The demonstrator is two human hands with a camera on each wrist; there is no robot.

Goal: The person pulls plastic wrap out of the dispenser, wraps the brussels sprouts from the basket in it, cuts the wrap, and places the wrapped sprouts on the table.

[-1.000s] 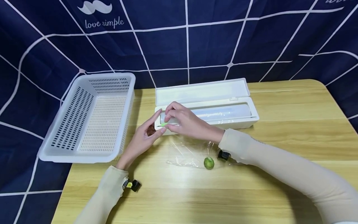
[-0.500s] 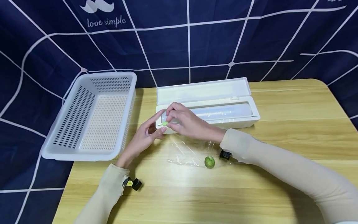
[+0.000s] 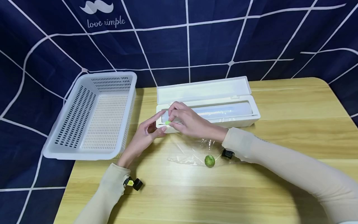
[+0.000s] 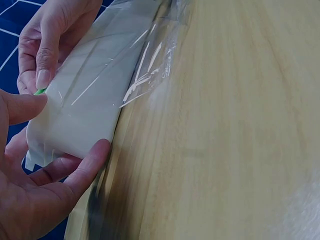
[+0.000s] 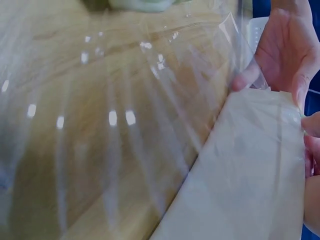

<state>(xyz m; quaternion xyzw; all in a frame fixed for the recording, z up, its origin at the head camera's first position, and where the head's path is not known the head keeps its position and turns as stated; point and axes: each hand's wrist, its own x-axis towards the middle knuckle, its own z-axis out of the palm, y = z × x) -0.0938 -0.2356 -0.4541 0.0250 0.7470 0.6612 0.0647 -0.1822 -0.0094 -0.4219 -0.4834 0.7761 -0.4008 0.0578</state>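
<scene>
A long white cling film box (image 3: 246,122) lies on the table, its lid folded back and a film roll (image 3: 226,110) inside. My left hand (image 3: 137,140) holds the box's left end, thumb on top and fingers along the front and below in the left wrist view. Just right of that thumb, my right hand (image 3: 194,123) pinches a small green slider cutter (image 3: 167,122) on the front edge. Clear film (image 4: 150,65) drapes over the box's front onto the wood. On the loose film sits a round green fruit (image 3: 209,161), mottled and lime-like.
At the left stands a white perforated basket (image 3: 128,121), close beside my left forearm. The wooden table (image 3: 179,199) ends against a dark blue gridded cloth (image 3: 212,46) behind. My right sleeve (image 3: 279,161) crosses the table's right side.
The green slider and my right fingers have shifted slightly right along the box edge. My left hand stays on the box end; the fruit and film lie about as before.
</scene>
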